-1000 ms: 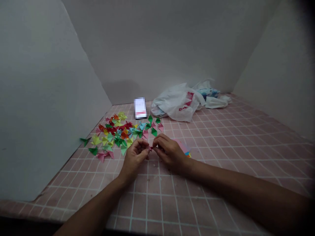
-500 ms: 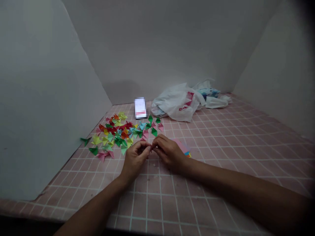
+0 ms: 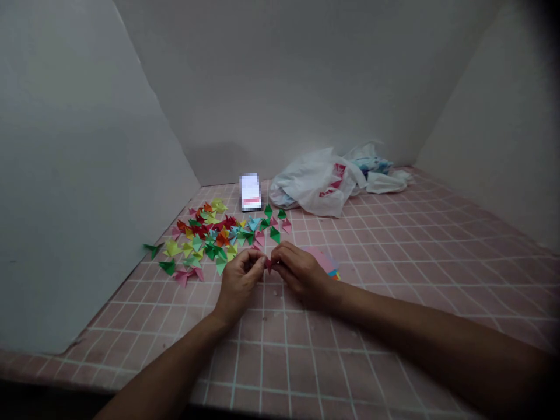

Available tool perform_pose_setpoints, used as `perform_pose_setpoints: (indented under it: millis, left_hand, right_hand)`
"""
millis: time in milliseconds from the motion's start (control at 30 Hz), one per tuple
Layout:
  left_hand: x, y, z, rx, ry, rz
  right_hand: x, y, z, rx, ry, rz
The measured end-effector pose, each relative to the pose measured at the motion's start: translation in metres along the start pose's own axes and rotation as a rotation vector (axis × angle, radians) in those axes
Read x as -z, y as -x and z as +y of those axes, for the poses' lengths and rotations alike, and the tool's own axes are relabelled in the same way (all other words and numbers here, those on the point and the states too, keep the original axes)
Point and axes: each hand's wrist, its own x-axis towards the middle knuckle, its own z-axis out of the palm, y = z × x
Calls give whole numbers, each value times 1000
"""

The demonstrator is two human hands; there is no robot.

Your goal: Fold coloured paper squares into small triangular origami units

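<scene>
Pinching a small dark red paper [image 3: 269,266] between them, the left hand [image 3: 238,283] and the right hand [image 3: 304,275] met above the pink checked cloth [image 3: 394,251], near the middle of the scene. The paper lay in the narrow gap between the two sets of fingertips: the left thumb and forefinger gripped its left side, the right fingertips its right side, and a pointed end hung down below them. The other fingers of both hands were curled in and partly hidden, and the paper's full shape could not be made out.

To the left of the paper and farther off, folded papers [image 3: 213,251] in green, yellow, red, pink, orange and blue lay scattered, the nearest ones just beyond the left hand. One green piece [image 3: 153,250] lay out at the left, beside the left wall [image 3: 83,186]. To the right of the paper, flat sheets [image 3: 322,262], pink on top, lay partly covered from view by the right hand.

At the far side a phone [image 3: 251,191] stood tilted with its screen lit, its content blurred. To its right lay a white bag [image 3: 306,184], and a blue and white bundle [image 3: 370,165] lay farther right, near the far wall [image 3: 297,87].
</scene>
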Motion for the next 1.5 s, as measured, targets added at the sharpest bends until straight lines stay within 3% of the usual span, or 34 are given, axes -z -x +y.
perform_pose_setpoints:
  millis: [700, 967, 1200, 1500]
  left_hand:
    - [-1, 3, -6, -73, -18, -9]
    - [-4, 2, -7, -52, 64, 14]
    - [-5, 2, -5, 106, 228, -48]
    - [-7, 0, -7, 74, 244, -55]
  right_hand:
    - [-4, 2, 6, -54, 36, 27]
    - [-6, 3, 5, -80, 53, 94]
    - [-7, 3, 4, -74, 91, 92]
    - [-7, 4, 4, -53, 123, 113]
